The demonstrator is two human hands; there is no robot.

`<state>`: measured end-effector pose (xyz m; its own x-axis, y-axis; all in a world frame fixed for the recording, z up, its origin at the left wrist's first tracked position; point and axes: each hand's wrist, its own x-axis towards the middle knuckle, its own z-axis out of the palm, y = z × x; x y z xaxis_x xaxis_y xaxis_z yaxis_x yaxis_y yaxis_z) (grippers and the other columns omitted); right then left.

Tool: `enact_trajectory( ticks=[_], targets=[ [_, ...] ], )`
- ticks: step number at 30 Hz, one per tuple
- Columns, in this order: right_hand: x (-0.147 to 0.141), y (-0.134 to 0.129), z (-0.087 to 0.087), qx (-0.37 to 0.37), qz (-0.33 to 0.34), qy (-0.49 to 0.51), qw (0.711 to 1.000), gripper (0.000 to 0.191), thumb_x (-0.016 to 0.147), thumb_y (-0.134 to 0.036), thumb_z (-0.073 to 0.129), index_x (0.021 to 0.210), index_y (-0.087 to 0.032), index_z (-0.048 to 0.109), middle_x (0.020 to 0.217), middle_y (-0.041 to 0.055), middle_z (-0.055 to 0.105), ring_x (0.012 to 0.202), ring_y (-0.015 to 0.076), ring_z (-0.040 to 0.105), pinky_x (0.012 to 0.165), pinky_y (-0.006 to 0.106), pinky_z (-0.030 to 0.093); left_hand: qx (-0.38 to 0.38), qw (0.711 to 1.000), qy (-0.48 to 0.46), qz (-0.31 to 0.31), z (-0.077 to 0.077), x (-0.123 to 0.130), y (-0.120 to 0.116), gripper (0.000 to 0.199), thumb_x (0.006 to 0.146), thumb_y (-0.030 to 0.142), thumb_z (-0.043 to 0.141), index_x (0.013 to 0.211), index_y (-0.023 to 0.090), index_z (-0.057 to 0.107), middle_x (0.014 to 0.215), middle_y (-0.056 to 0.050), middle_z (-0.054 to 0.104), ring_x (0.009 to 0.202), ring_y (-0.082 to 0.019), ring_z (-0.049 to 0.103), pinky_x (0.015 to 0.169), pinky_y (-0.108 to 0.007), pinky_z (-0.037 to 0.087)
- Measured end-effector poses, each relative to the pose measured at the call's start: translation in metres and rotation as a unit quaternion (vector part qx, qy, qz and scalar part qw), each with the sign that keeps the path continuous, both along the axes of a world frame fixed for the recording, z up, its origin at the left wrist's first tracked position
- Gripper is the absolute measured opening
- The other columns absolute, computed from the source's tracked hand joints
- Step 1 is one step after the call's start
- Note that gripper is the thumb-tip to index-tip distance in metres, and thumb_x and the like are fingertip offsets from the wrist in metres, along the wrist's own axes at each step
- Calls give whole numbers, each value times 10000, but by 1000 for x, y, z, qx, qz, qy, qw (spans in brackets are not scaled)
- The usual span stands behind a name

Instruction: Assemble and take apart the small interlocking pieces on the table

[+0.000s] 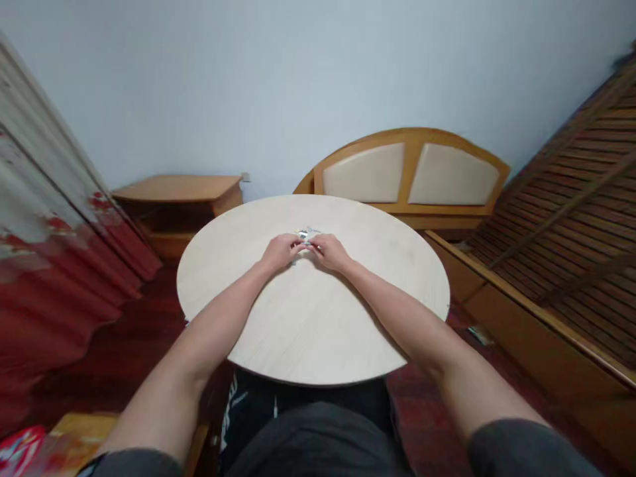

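Note:
Both of my hands meet near the middle of a round, pale wood-grain table (308,318). The fingers of my left hand (282,252) are closed in a pinch. My right hand (328,250) pinches from the other side, its fingertips almost touching the left ones. Between them is a small greyish thing (307,243), too small and blurred to name. Just beyond the fingertips lie a few tiny silvery and whitish pieces (312,230) on the tabletop. Another small greyish bit (294,263) shows beside the left hand, partly hidden.
Behind the table stand a wooden cabinet (183,187) at left and a headboard with cream panels (362,173). A bed frame with slats (571,218) runs along the right. Red and white curtains (64,252) hang at left. A yellowish box (84,427) sits at lower left.

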<state>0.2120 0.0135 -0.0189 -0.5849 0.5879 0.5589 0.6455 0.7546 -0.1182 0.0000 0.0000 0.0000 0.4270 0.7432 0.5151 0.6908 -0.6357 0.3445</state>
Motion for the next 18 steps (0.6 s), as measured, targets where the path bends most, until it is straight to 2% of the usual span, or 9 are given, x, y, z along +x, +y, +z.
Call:
enact_trajectory(
  ticks=[10, 18],
  targets=[
    [1, -2, 1, 0, 1, 18, 1000, 482, 1098, -466, 368, 1076, -178, 755, 926, 109, 742, 875, 222, 620, 806, 323, 401, 15, 1000, -2, -6, -3, -1, 4, 326, 1014, 424, 566, 997, 205, 806, 987, -91, 797, 882, -211, 697, 802, -302, 492],
    [1, -3, 2, 3, -8, 4, 1000, 518, 1108, -462, 325, 1036, -166, 744, 917, 107, 733, 877, 220, 618, 801, 328, 392, 17, 1000, 5, -6, -3, 0, 5, 337, 1017, 433, 559, 1011, 204, 806, 1000, -92, 798, 909, -216, 701, 810, -303, 493]
  ],
)
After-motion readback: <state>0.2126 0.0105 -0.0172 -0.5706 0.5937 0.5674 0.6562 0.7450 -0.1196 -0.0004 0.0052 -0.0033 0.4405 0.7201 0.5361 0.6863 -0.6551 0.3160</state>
